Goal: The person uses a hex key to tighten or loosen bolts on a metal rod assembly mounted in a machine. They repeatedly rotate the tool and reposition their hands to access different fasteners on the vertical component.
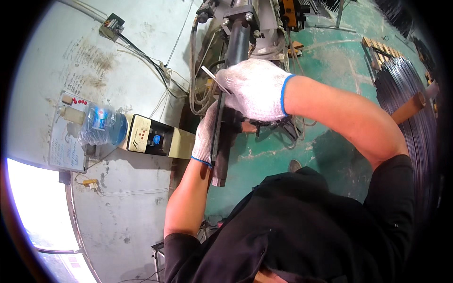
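My right hand (pixel 257 89), in a white knit glove with a blue cuff, is closed around a thin shiny metal rod (pixel 214 79). One end of the rod sticks out beyond the fingers to the upper left; the rest is hidden in the glove. Beneath this hand runs a dark machine cylinder (pixel 238 42). A long dark metal bar (pixel 217 127) and a threaded shaft (pixel 221 172) extend from it toward me. Against the left side of the bar lies my left hand (pixel 204 137), gloved likewise, its fingers hidden behind the metal.
Hoses (pixel 193 70) hang along the machine's left. By the wall stands a cream water dispenser (pixel 151 137) with a blue bottle (pixel 106 125). Long dark metal bars (pixel 403 94) are stacked at the right, near a wooden pallet (pixel 380 47). The floor (pixel 269 146) is green.
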Demonstrator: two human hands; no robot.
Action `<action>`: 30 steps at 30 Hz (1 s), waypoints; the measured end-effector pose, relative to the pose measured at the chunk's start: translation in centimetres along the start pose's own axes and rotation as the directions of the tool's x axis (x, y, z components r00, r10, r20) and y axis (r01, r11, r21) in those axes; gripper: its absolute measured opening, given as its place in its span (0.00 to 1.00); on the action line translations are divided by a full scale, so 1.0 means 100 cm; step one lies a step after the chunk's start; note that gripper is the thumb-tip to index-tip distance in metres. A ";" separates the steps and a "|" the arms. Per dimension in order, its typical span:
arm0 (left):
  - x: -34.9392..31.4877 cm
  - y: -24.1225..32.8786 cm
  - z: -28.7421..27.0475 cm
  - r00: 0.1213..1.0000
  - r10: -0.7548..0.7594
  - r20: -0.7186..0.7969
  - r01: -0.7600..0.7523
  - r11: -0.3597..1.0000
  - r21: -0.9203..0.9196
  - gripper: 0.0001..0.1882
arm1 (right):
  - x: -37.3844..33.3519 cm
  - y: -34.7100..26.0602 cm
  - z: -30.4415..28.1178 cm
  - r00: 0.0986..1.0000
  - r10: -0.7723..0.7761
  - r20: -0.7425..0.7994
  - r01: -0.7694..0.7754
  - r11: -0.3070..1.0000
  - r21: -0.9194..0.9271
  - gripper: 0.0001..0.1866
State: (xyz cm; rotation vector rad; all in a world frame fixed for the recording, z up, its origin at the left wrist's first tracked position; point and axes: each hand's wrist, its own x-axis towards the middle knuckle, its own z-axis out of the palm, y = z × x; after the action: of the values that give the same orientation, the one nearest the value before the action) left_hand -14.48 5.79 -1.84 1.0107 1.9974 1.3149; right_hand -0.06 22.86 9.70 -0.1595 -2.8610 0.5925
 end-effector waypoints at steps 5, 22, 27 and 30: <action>0.005 -0.025 -0.005 0.989 -0.147 -0.017 0.129 0.914 -0.386 0.25 | 0.003 -0.028 -0.010 0.980 0.020 0.200 0.034 0.964 -0.263 0.14; -0.006 -0.010 0.003 0.987 0.055 0.149 0.076 0.659 -0.748 0.24 | -0.050 -0.068 0.073 0.857 0.188 -0.480 0.128 0.824 0.551 0.16; -0.008 -0.001 -0.009 0.994 -0.057 0.098 0.092 0.906 -0.414 0.26 | -0.038 -0.090 0.070 0.865 0.071 -0.497 0.083 0.956 0.281 0.16; -0.009 -0.002 -0.010 0.996 -0.015 0.084 0.039 0.956 -0.292 0.29 | -0.040 -0.092 0.077 0.859 0.057 -0.510 0.132 0.936 0.327 0.16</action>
State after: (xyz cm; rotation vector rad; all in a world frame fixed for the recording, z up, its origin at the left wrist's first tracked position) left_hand -14.76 4.49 -1.57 0.8767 1.6871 1.4782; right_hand 1.44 10.92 5.77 -0.1703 -2.1972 0.8893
